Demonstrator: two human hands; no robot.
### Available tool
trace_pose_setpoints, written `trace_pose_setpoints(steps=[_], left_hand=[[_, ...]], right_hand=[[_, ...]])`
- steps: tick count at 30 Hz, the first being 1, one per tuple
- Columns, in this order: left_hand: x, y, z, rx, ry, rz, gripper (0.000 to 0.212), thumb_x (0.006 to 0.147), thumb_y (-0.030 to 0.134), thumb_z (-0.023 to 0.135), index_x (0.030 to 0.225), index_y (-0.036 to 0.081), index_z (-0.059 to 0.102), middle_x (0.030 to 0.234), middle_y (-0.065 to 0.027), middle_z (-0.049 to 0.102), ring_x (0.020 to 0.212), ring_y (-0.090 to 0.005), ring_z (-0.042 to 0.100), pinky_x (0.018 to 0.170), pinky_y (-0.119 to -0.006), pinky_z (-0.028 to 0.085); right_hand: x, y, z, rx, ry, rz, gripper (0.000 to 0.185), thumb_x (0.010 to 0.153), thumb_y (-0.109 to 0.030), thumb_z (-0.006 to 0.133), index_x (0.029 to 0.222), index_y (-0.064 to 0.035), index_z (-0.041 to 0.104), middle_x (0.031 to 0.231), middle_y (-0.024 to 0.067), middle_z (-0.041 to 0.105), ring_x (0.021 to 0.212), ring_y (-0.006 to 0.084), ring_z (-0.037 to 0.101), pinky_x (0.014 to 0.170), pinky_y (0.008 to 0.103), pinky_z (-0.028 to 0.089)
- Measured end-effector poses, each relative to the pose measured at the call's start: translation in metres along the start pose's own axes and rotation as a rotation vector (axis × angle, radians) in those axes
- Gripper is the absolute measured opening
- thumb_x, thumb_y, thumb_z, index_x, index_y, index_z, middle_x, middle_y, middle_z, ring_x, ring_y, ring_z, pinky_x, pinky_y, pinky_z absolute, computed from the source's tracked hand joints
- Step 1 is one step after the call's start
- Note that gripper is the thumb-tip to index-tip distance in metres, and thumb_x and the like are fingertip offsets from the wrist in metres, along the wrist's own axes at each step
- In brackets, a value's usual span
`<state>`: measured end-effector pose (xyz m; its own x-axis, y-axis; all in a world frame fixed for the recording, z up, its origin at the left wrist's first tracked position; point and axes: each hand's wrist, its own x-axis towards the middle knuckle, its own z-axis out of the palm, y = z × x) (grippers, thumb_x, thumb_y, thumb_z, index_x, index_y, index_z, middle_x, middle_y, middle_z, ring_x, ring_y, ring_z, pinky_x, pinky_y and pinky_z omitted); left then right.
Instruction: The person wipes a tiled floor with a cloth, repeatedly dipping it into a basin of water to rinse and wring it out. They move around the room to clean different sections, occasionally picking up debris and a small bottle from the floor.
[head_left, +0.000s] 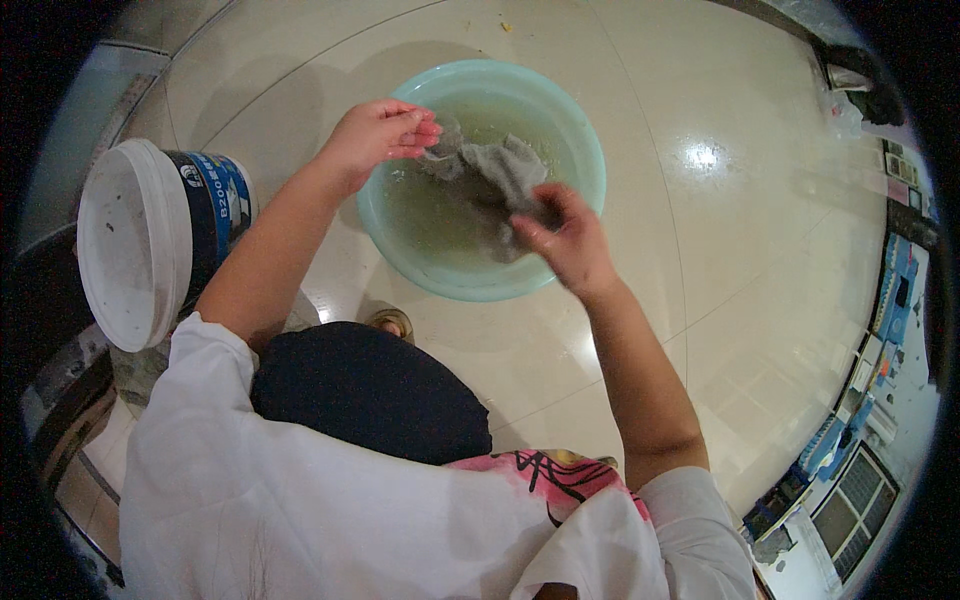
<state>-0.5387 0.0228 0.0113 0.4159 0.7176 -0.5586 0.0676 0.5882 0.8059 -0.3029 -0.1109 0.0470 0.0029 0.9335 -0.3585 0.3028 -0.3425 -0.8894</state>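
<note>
A wet grey cloth (504, 169) is stretched over a pale green plastic basin (589, 142) of cloudy water (439, 217). My left hand (390, 135), at the basin's upper left, pinches a thin end of the cloth between curled fingers. On the other side, my right hand (571, 238) grips the cloth's lower right part between thumb and fingers, slightly blurred above the rim. The lower part of the cloth hangs at or in the water; the murk hides how deep it goes.
Left of my forearm stands a white plastic bucket (171, 240) with a dark and blue printed label. Glossy cream tiles (630, 345) reflect the lights. My sandalled foot (391, 324) is below the basin. Assorted items (892, 292) line the far right edge.
</note>
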Motion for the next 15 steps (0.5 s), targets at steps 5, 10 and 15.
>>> trace_pose_setpoints(steps=[5, 10, 15], left_hand=[[0.003, -0.003, 0.01, -0.423, -0.24, -0.005, 0.042, 0.091, 0.028, 0.038, 0.118, -0.003, 0.043, 0.12, -0.0182, 0.05, 0.108, -0.0268, 0.051, 0.092, -0.037, 0.041], [-0.001, 0.0, 0.032, -0.514, -0.361, -0.026, 0.036, 0.092, 0.027, 0.039, 0.115, -0.001, 0.047, 0.114, -0.0134, 0.053, 0.106, -0.0223, 0.051, 0.091, -0.034, 0.04], [-0.011, -0.005, 0.052, -0.215, -0.375, 0.032, 0.032, 0.089, 0.021, 0.047, 0.11, -0.002, 0.052, 0.111, -0.0139, 0.055, 0.102, -0.0217, 0.054, 0.09, -0.034, 0.042]], right_hand=[[-0.01, 0.003, 0.024, -0.073, -0.263, -0.178, 0.023, 0.075, -0.008, 0.066, 0.095, 0.0013, 0.059, 0.095, 0.0107, 0.058, 0.088, 0.0175, 0.056, 0.075, 0.0269, 0.046], [-0.001, 0.001, 0.018, 0.689, -0.247, 0.15, 0.029, 0.085, -0.018, 0.054, 0.104, 0.002, 0.057, 0.105, 0.0143, 0.057, 0.095, 0.022, 0.056, 0.084, 0.0318, 0.044], [0.007, -0.027, 0.005, 1.354, -0.208, 0.103, 0.047, 0.088, -0.037, 0.04, 0.116, 0.0005, 0.049, 0.115, 0.0155, 0.053, 0.108, 0.0284, 0.05, 0.095, 0.038, 0.038]])
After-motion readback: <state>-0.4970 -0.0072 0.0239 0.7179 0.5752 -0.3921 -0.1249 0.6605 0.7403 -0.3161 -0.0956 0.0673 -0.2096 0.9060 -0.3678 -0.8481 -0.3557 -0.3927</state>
